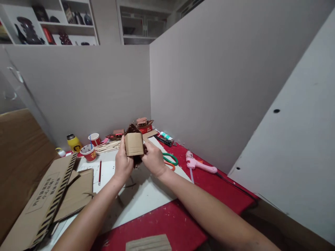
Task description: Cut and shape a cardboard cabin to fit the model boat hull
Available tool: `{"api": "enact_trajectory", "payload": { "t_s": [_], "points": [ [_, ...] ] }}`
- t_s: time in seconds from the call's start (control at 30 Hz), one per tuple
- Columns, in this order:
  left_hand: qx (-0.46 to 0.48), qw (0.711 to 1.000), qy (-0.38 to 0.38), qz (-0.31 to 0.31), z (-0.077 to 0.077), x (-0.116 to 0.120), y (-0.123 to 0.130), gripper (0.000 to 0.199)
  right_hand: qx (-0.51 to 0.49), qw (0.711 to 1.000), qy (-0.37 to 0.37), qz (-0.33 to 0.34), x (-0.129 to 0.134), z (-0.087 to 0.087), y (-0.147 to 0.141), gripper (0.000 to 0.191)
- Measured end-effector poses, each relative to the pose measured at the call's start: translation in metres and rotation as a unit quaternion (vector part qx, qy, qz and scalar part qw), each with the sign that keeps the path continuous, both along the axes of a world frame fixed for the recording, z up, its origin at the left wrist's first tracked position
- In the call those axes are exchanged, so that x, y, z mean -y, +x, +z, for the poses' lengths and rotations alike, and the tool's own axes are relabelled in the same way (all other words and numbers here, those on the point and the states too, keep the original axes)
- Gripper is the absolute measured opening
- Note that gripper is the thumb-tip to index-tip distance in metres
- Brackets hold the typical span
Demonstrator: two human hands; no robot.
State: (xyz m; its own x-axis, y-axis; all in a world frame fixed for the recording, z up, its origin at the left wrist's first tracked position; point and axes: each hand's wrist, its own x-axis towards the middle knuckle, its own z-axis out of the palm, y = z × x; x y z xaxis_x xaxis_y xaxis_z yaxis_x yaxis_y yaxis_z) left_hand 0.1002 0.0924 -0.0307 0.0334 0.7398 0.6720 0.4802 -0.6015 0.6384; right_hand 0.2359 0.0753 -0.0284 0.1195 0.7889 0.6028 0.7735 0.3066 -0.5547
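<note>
Holding up a small cardboard model (134, 144) with both hands above the white board (149, 202), pressing left fingers (121, 150) along one side and curling right fingers (149, 149) at the other, exact fingertips partly hidden. Probably turning or checking it; for any next move, needing an even, gentle grip. Beside right hand (154, 161), scissors (171, 158); farther right, pink glue gun (202, 166).

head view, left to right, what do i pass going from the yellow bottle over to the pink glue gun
Yellow bottle, front paper cup, red pencil, left hand, tan cardboard piece, right hand, green loop handle, pink glue gun
</note>
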Motion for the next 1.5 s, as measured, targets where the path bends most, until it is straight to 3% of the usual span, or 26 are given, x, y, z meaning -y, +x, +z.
{"api": "enact_trajectory", "payload": {
  "t_s": [0.23,0.5,0.7,0.8,0.93,1.17,1.5],
  "points": [
    [0.01,0.999,-0.046,-0.015,-0.016,0.007,-0.007,0.073,0.035,0.998,-0.047,0.0,0.006,-0.013,-0.003,0.008],
    [0.036,0.992,-0.094,-0.076,-0.036,0.002,-0.008,0.069,0.052,0.994,-0.095,0.002,0.008,-0.018,-0.005,0.016],
    [0.079,0.983,-0.137,-0.094,-0.045,-0.001,-0.009,0.069,0.075,0.993,-0.085,0.034,0.011,-0.022,-0.002,0.068],
    [0.097,0.978,-0.157,-0.097,-0.048,-0.003,-0.007,0.071,0.088,0.991,-0.076,0.068,0.01,-0.025,0.0,0.079],
    [0.113,0.973,-0.175,-0.103,-0.05,-0.003,-0.006,0.072,0.084,0.989,-0.068,0.096,0.006,-0.028,0.003,0.082],
    [0.135,0.967,-0.196,-0.088,-0.047,0.002,-0.006,0.096,0.074,0.988,-0.055,0.12,0.002,-0.033,0.006,0.081],
    [0.165,0.968,-0.176,-0.066,-0.044,0.004,-0.002,0.081,0.083,0.991,-0.068,0.085,0.005,-0.034,0.003,0.083]
  ]
}}
